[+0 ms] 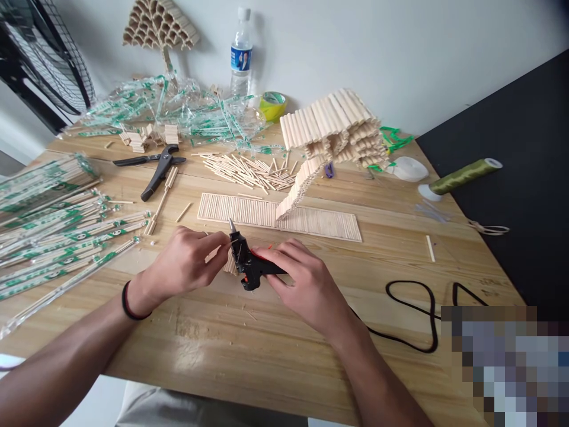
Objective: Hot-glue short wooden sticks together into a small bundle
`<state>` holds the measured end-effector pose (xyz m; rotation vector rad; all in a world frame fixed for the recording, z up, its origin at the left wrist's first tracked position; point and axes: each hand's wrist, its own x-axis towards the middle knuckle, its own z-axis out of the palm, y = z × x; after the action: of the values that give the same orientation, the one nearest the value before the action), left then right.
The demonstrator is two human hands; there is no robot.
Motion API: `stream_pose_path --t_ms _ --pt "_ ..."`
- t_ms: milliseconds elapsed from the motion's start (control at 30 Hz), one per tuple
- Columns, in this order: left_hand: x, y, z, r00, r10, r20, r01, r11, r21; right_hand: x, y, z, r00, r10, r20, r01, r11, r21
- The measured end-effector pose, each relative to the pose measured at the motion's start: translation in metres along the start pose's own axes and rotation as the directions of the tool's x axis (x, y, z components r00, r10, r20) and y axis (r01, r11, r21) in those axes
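A black hot glue gun (249, 261) is in front of me over the near part of the table, its metal nozzle pointing away. My right hand (306, 279) is closed around its handle from the right. Pinched together, the fingers of my left hand (191, 261) meet the gun's front left side; what is between the fingertips is too small to name. Below them, a small piece of joined wooden sticks (230, 264) shows partly behind the gun. Just beyond the hands lies a long flat panel of sticks (240, 209), with a curved stick-built tree model (331, 127) standing on it.
Loose short sticks (253, 172) lie behind the panel. A black cutter (162, 169) and wrapped chopsticks (57, 237) are on the left. Plastic wrappers (191, 112), a water bottle (241, 56) and tape (272, 107) stand behind. A black cord (413, 350) loops at right.
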<state>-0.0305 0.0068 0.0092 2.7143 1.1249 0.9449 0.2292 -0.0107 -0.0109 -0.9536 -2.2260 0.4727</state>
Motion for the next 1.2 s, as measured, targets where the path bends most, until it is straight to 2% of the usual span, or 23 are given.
stream_pose_path --t_ms 233,700,900,1100,1200 --pt "0.0010 0.0025 -0.0020 0.999 0.046 0.010 -0.045 0.996 -0.078 -0.0003 0.0000 -0.0001 1.000 0.004 0.005 -0.004 1.000 -0.025" --pt "0.0009 0.0001 -0.0010 1.000 -0.006 -0.008 0.006 0.999 -0.048 -0.0010 -0.0024 0.0015 1.000 -0.001 0.019 0.002 0.999 -0.051" --pt "0.0011 0.0013 -0.0016 0.998 0.051 0.027 -0.047 0.992 -0.121 0.0006 -0.0032 -0.0008 1.000 -0.002 -0.006 0.001 0.999 -0.054" --pt "0.0030 -0.0004 -0.0014 0.997 -0.022 -0.071 0.020 0.999 -0.026 -0.0001 -0.0025 -0.0008 1.000 -0.001 -0.012 0.000 0.999 -0.052" --pt "0.0029 -0.0008 -0.0017 0.999 0.006 -0.047 -0.008 0.998 -0.062 -0.0006 -0.0021 -0.0012 1.000 0.015 -0.021 -0.016 0.999 -0.045"
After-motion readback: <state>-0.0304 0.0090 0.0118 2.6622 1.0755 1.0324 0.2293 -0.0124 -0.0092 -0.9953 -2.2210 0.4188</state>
